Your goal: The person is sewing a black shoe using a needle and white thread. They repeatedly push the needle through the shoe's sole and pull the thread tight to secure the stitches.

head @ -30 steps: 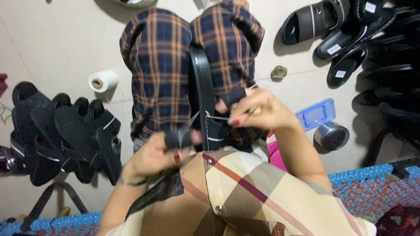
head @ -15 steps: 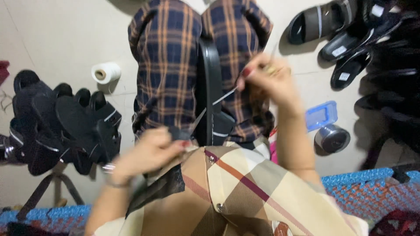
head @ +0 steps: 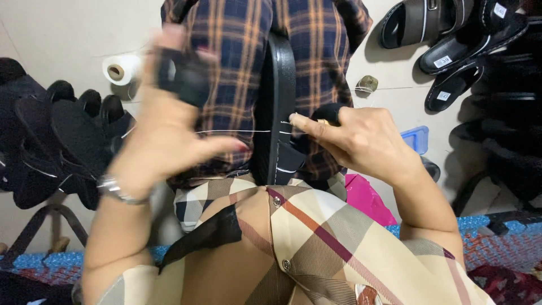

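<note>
A black sandal point(head: 276, 85) stands on edge between my knees, which are in plaid trousers. My right hand point(head: 361, 141) rests against its right side, thumb and forefinger pinched on a thin needle point(head: 288, 122) at the strap. A white thread point(head: 237, 131) runs taut from there leftwards to my left hand point(head: 164, 130). That hand is raised and blurred, wears a black wrap over the fingers and a wristwatch, and holds the thread's end.
Several black soles point(head: 68, 135) are stacked at the left beside a white paper roll point(head: 119, 69). Finished black sandals point(head: 440, 28) lie at the top right. A thread spool point(head: 367, 85), a blue box point(head: 416, 138) and a pink bag point(head: 364, 197) sit on the floor.
My left hand has risen up and to the left, drawing the thread tight. My right hand has come down from its raised pull to the sandal's strap.
</note>
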